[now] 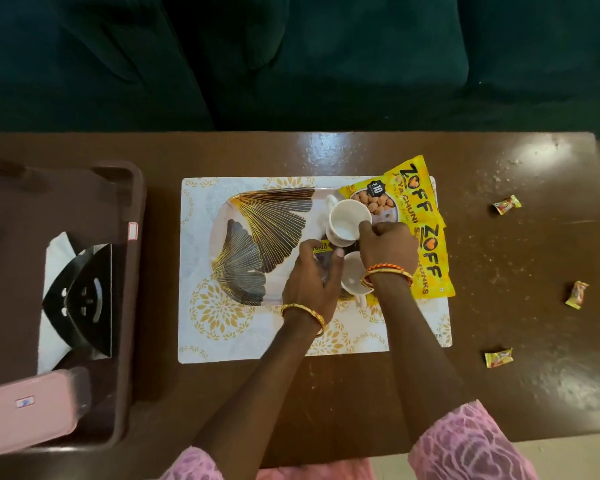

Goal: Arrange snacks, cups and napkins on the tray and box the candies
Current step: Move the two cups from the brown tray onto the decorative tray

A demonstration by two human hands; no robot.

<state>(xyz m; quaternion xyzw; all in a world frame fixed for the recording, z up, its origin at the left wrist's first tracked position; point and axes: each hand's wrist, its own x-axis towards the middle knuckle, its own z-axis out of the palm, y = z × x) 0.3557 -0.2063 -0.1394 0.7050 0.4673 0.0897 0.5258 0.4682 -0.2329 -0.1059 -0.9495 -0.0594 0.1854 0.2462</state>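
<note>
Cups (347, 221) white, on leaf-patterned tray (257, 230)

Two bare forearms in view, each coming out of a short pink sleeve with a paler marbled print, the left hand (310, 277) wearing a slim gold bangle at the wrist and the right hand (388, 245) a stack of orange-and-gold bangles.

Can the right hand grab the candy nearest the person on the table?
Probably yes: the yellow wrapped candy lies alone on bare brown table, but the right hand is busy at the white cup.
</note>
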